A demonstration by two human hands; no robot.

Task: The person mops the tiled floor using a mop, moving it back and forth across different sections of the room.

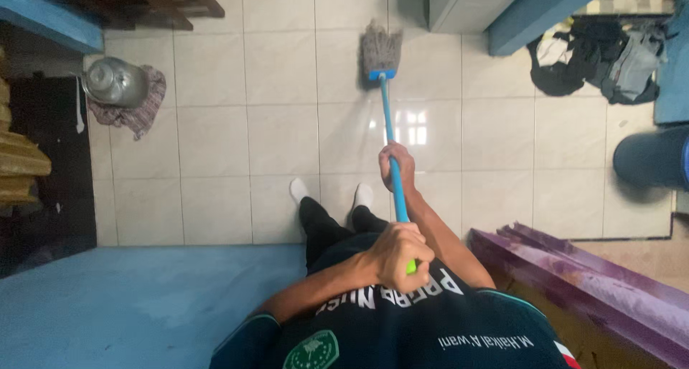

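- Nearest the camera, the left hand (399, 255) is curled into a fist around the top end of the mop handle (391, 154), fingers wrapped tight; a bit of yellow-green grip shows just under the fist.
- A little farther down the blue handle, the right hand (397, 164) is closed around the shaft, fingers wrapped round it, with the forearm running back toward the body on the right.
- Below the hands, the person's dark trousers and two white-socked feet (331, 192) stand on the pale tiled floor (215, 139), just left of the handle.
- A blue mat or raised surface (129, 304) covers the near left corner; purple boards (588, 276) lie at an angle on the near right.
- The handle slopes away from the body to the mop head (380, 51), a grey string bundle on a blue clamp, pressed against the tiles well ahead of the feet; the tile beside the shaft gleams with a reflection.
- Far left, a metal kettle (115, 82) sits on a crumpled cloth (143, 111) near a dark opening.
- Far right, a heap of dark clothes (603, 60) lies on the floor by a blue-edged wall, and a dark blue round shape (649, 157) sits at the right edge.
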